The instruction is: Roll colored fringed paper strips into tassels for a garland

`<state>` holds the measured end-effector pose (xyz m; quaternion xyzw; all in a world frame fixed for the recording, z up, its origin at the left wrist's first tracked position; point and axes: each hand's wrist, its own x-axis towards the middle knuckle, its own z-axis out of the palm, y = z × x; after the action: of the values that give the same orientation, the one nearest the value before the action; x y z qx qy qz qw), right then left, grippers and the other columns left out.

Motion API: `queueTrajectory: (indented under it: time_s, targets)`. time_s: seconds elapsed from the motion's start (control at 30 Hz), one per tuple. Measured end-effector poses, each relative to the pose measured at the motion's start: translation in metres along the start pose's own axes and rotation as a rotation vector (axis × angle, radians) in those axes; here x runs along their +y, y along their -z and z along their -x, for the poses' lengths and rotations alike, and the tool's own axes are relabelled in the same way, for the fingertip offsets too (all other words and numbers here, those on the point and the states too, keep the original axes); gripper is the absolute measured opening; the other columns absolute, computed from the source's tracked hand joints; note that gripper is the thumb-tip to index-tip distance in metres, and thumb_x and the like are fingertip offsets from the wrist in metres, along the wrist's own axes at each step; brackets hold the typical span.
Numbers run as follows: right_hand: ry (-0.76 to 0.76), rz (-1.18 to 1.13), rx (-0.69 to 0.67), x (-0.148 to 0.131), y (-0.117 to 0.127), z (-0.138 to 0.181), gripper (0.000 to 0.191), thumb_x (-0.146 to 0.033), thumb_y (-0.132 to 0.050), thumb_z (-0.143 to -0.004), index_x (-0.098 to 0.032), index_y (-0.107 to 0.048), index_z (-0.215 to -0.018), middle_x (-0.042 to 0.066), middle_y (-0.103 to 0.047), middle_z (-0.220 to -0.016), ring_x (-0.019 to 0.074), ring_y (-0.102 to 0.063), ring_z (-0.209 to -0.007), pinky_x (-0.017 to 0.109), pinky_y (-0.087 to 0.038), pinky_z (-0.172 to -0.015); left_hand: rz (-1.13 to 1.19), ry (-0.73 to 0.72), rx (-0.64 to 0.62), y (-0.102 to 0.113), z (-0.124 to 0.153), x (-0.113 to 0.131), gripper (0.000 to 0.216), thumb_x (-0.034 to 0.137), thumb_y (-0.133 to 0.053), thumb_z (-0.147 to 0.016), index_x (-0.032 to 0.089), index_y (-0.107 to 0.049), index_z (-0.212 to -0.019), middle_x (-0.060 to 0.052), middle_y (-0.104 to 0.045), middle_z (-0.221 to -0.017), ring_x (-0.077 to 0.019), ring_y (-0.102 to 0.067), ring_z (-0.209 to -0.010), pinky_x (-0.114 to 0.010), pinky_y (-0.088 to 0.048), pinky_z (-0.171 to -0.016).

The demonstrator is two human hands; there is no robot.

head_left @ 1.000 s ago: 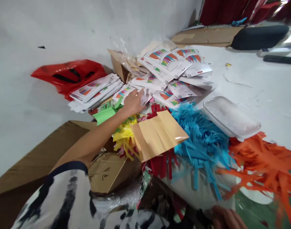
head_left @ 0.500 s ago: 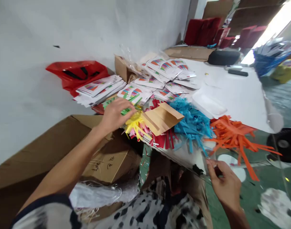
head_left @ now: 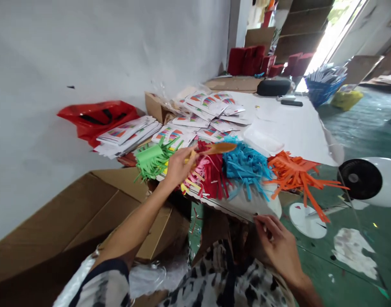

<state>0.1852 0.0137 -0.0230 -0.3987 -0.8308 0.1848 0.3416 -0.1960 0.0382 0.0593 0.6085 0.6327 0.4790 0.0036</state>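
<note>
My left hand (head_left: 180,167) is closed, its fingertips pinching a folded piece of tan paper (head_left: 220,148) that is seen nearly edge-on. Under and beside it lie fringed tissue-paper bundles: green (head_left: 152,158), yellow (head_left: 186,188), pink (head_left: 200,169), dark red (head_left: 214,174) and blue (head_left: 245,164). An orange fringed bundle (head_left: 294,168) hangs over the right side of the table. Below the table's front edge, my right hand (head_left: 277,243) has thumb and fingers pressed together; whatever is between them is too small to make out.
Printed white packets (head_left: 211,104) are heaped behind the bundles, with a stack of packets (head_left: 125,132) by a red plastic bag (head_left: 99,119). A white tray (head_left: 262,138) rests on the table (head_left: 298,132). An open cardboard box (head_left: 96,204) stands left; a fan (head_left: 358,179) is right.
My left hand has moved right across the yellow bundle, and the tan paper has tilted from broad-side to nearly edge-on. The green bundle is now uncovered. My right hand appears further left and the view has shifted.
</note>
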Motion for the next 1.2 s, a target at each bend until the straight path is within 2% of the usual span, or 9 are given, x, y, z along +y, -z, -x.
queueTrajectory:
  time_s: [0.1, 0.17, 0.3, 0.47, 0.7, 0.8, 0.87, 0.97, 1.2]
  targets:
    - [0.016, 0.036, 0.006, 0.013, 0.005, 0.018, 0.025, -0.038, -0.052, -0.106, -0.027, -0.074, -0.106, 0.002, -0.078, -0.102, 0.0164, -0.076, -0.080, 0.025, -0.061, -0.067, 0.383, 0.258, 0.251, 0.008, -0.020, 0.013, 0.038, 0.051, -0.076, -0.087, 0.021, -0.075, -0.111, -0.005, -0.080, -0.112, -0.0211, -0.075, -0.104, -0.035, -0.060, -0.099]
    - [0.029, 0.040, 0.016, 0.018, 0.008, 0.025, 0.026, -0.039, -0.051, -0.105, -0.028, -0.074, -0.106, 0.001, -0.079, -0.102, 0.0178, -0.078, -0.084, 0.026, -0.063, -0.071, 0.659, 0.458, 0.306, 0.013, -0.028, 0.024, 0.040, 0.052, -0.084, -0.078, 0.021, -0.073, -0.101, -0.003, -0.079, -0.097, -0.0179, -0.076, -0.088, -0.032, -0.065, -0.086]
    - [0.012, 0.023, 0.078, 0.009, 0.016, 0.023, 0.025, -0.038, -0.055, -0.104, -0.029, -0.073, -0.118, 0.005, -0.077, -0.115, 0.0187, -0.077, -0.084, 0.028, -0.065, -0.067, 1.005, 0.750, 0.210, 0.011, -0.026, 0.051, 0.039, 0.041, -0.092, -0.073, 0.019, -0.068, -0.095, -0.002, -0.077, -0.088, -0.0159, -0.076, -0.077, -0.036, -0.068, -0.086]
    - [0.171, 0.022, 0.337, -0.017, 0.021, -0.014, 0.044, -0.029, -0.066, -0.099, -0.031, -0.060, -0.143, 0.013, -0.063, -0.140, 0.0297, -0.068, -0.124, 0.049, -0.060, -0.104, 1.133, 0.888, 0.132, -0.005, -0.014, 0.084, 0.036, 0.035, -0.092, -0.076, 0.016, -0.066, -0.094, -0.001, -0.074, -0.083, -0.0154, -0.078, -0.073, -0.035, -0.069, -0.089]
    - [0.210, -0.113, 0.378, -0.049, 0.008, -0.094, 0.070, -0.044, -0.072, -0.095, -0.026, -0.045, -0.157, 0.017, -0.051, -0.156, 0.0336, -0.051, -0.144, 0.057, -0.048, -0.116, 1.120, 0.906, 0.134, -0.025, -0.005, 0.108, 0.039, 0.034, -0.094, -0.073, 0.016, -0.065, -0.093, 0.001, -0.072, -0.075, -0.0157, -0.075, -0.062, -0.032, -0.070, -0.072]
    - [0.155, -0.279, 0.334, -0.054, 0.001, -0.122, 0.039, -0.045, -0.067, -0.098, -0.024, -0.067, -0.131, 0.011, -0.071, -0.128, 0.0290, -0.065, -0.120, 0.046, -0.054, -0.103, 1.112, 0.883, 0.100, -0.026, -0.002, 0.112, 0.040, 0.035, -0.095, -0.071, 0.015, -0.069, -0.094, -0.004, -0.077, -0.083, -0.0183, -0.078, -0.068, -0.030, -0.069, -0.067]
    - [0.058, -0.418, 0.272, -0.053, -0.004, -0.134, 0.026, -0.045, -0.063, -0.100, -0.023, -0.074, -0.109, 0.006, -0.075, -0.102, 0.0235, -0.069, -0.096, 0.037, -0.054, -0.086, 1.118, 0.862, 0.096, -0.022, -0.001, 0.112, 0.041, 0.037, -0.096, -0.071, 0.015, -0.070, -0.094, -0.006, -0.078, -0.086, -0.0198, -0.079, -0.073, -0.031, -0.070, -0.070]
    - [-0.049, -0.617, 0.181, -0.050, -0.012, -0.146, 0.028, -0.047, -0.065, -0.097, -0.021, -0.075, -0.097, 0.002, -0.070, -0.086, 0.0191, -0.064, -0.081, 0.030, -0.048, -0.074, 1.125, 0.817, 0.126, -0.013, 0.000, 0.107, 0.041, 0.038, -0.097, -0.069, 0.014, -0.069, -0.087, -0.003, -0.075, -0.077, -0.0160, -0.077, -0.067, -0.031, -0.070, -0.075]
    - [-0.097, -0.990, 0.071, -0.056, -0.033, -0.168, 0.033, -0.052, -0.071, -0.088, -0.020, -0.077, -0.092, 0.003, -0.071, -0.083, 0.0186, -0.064, -0.078, 0.029, -0.051, -0.071, 1.022, 0.665, 0.262, 0.002, 0.001, 0.098, 0.050, 0.043, -0.100, -0.063, 0.014, -0.066, -0.085, -0.001, -0.074, -0.072, -0.0141, -0.075, -0.065, -0.030, -0.069, -0.076]
